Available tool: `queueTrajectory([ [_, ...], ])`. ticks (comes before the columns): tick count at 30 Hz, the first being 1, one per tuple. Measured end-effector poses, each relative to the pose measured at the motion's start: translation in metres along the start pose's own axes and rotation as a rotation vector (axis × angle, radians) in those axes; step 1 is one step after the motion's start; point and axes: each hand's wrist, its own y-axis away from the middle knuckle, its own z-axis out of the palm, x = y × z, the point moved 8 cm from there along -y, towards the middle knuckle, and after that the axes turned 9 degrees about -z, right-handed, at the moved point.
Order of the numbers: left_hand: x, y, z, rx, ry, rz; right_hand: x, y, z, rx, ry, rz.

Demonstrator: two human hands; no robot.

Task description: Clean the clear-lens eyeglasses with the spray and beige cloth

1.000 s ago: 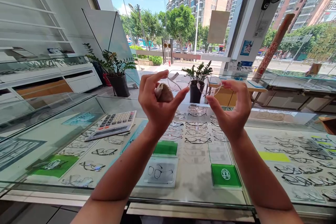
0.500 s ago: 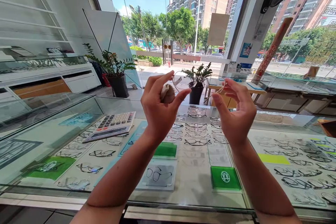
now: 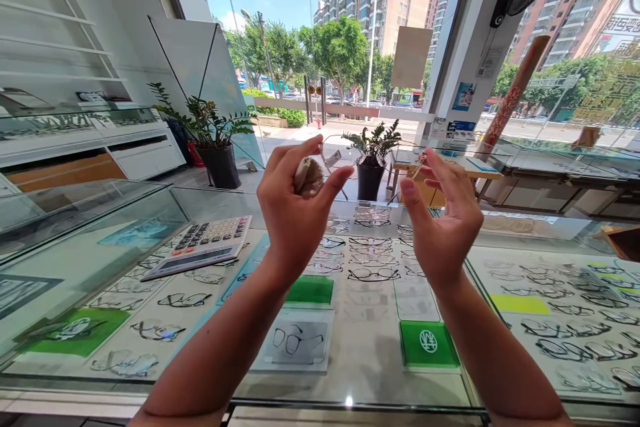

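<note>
A pair of thin-rimmed eyeglasses (image 3: 326, 160) is held up between my two hands above the glass counter. My left hand (image 3: 293, 210) has its fingers at one side of the frame, and a crumpled whitish cloth (image 3: 310, 177) is tucked in its palm. A small pale tag (image 3: 334, 157) shows near the left lens. With thumb and forefinger, my right hand (image 3: 445, 223) pinches the other side of the eyeglasses. The clear lenses and thin rims are hard to make out against the bright window.
Below my hands is a glass display case (image 3: 350, 373) with rows of eyeglass frames inside. A large calculator (image 3: 210, 243) rests on its glass top at the left. Potted plants (image 3: 371, 177) stand on the floor beyond, before the glass front.
The eyeglasses have turned in my hands, so the rims now look narrower. Both hands stay at their sides of the frame, and the view has shifted slightly.
</note>
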Motion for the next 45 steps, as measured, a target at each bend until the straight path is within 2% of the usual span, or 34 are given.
queueTrajectory([
  [14, 0.005, 0.000, -0.006, 0.052, -0.047, 0.061, 0.022, 0.003, 0.015, -0.092, -0.163, 0.176],
  [24, 0.006, 0.003, -0.007, 0.067, -0.064, 0.088, 0.037, 0.011, 0.024, -0.103, -0.278, 0.302],
  [31, -0.001, 0.003, -0.006, 0.028, 0.005, 0.027, 0.038, 0.011, 0.024, -0.098, -0.255, 0.245],
  [37, -0.001, 0.001, -0.005, 0.044, -0.008, 0.036, 0.036, 0.011, 0.025, -0.094, -0.245, 0.219],
  [45, -0.033, -0.002, 0.022, -0.122, 0.118, -0.167, 0.012, 0.004, 0.007, 0.039, -0.040, 0.007],
])
